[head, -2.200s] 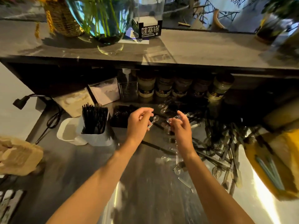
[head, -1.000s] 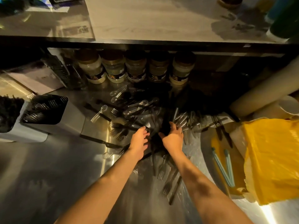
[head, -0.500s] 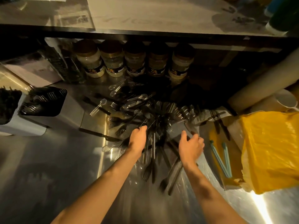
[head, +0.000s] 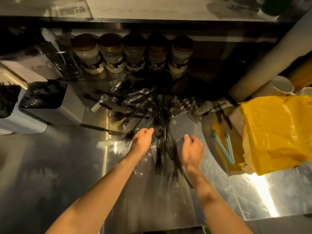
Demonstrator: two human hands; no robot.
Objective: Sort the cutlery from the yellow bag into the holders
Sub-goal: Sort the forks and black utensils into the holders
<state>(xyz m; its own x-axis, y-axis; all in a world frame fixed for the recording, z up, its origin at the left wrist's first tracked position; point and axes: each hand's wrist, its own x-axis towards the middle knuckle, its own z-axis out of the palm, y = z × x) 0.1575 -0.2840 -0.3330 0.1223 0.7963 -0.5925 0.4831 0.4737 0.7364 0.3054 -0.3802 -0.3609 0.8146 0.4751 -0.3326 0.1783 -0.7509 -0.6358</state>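
The cutlery [head: 152, 112] lies in a tangled heap at mid-frame on the steel worktop [head: 59, 166]: black plastic forks [head: 158, 159] and knives [head: 99, 128] mixed with clear spoons [head: 100, 102]. It looks light, thin and springy, likely to slide on the polished metal and snag tine in tine, so the stiff handles seem the best place to take hold, a few aligned pieces at a time. The left hand [head: 143, 141] sits at the heap's lower edge, fingers curled down among fork handles; whether it actually grips any I cannot tell. The right hand [head: 192, 149] hovers beside the blurred forks, fingers loosely bent and holding nothing. The two hands stand apart. The crinkled yellow bag [head: 276, 132] slumps at the right. Two white, boxy holders [head: 50, 107], already bristling with black pieces, stand at the left. Five labelled jars [head: 133, 54] line the back under a shelf.
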